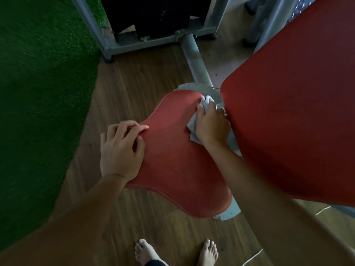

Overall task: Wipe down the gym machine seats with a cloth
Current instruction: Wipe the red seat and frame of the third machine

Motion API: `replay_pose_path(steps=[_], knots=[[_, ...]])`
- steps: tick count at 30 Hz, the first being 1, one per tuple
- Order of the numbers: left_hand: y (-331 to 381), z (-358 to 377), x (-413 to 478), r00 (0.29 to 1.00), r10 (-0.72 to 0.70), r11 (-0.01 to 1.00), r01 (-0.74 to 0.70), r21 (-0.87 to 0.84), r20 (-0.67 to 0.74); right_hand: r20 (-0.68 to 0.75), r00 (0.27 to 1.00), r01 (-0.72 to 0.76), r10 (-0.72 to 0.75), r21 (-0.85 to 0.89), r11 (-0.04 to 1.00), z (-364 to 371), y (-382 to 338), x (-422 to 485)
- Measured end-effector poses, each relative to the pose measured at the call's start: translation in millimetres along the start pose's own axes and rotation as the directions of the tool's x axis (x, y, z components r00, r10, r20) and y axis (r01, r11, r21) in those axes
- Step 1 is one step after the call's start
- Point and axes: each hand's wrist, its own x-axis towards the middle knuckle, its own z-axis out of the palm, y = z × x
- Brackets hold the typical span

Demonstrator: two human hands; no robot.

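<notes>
While the right hand [210, 123] presses down near the far right corner of the seat [172, 156], its fingers are curled over a bunched cloth [192, 125] and clamp it against the upholstery. The thumb lies along the cloth's left side, and the wrist and bare forearm run back towards the lower right. Pale grey and soft, the cloth is crumpled; one wad pokes out past the fingertips and a ragged flap trails by the heel of the hand.

On the seat's left edge rests the left hand [121, 148], knuckles up. Its bent fingers close on the piped rim at the narrow waist of the pad, with the index fingertip and thumb lying on the top surface. That forearm stretches back to the lower left.

Red and matt, the seat has a fine-grained, leather-like cover, a raised seam round its border, and a curved outline that is narrow at the far end and broad at the near end. Just beside it on the right, a larger red back pad [297, 112] of the same material tilts over the right hand's knuckles.

Grey painted metal tubing [194, 58] runs from under the seat to a box frame [159, 43]. Below lie a wood-grain plank floor [134, 83] and, at left, green artificial turf [38, 83]. Two bare feet [144, 252] stand at the near edge.
</notes>
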Motion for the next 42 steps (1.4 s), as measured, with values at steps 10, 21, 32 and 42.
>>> replay_pose_path(steps=[10, 21, 32, 42], knots=[[-0.6, 0.2, -0.8, 1.000, 0.000, 1.000, 0.000, -0.010, -0.008, -0.008, 1.000, 0.016, -0.016, -0.022, 1.000, -1.4, 4.6, -8.7], [3.6, -2.2, -0.1, 1.000, -0.010, 1.000, 0.010, -0.027, -0.003, 0.047, 0.999, 0.018, -0.017, -0.004, 1.000, -22.6, 69.1, -117.3], [2.5, -1.0, 0.2, 1.000, -0.010, 1.000, 0.010, -0.025, -0.002, -0.009, 1.000, -0.009, 0.009, 0.011, 1.000, -14.8, 62.2, -93.5], [1.0, 0.8, -0.2, 1.000, -0.004, 1.000, 0.004, -0.017, 0.000, -0.013, 0.999, -0.043, 0.044, 0.034, 0.998, -6.0, 40.8, -44.1]])
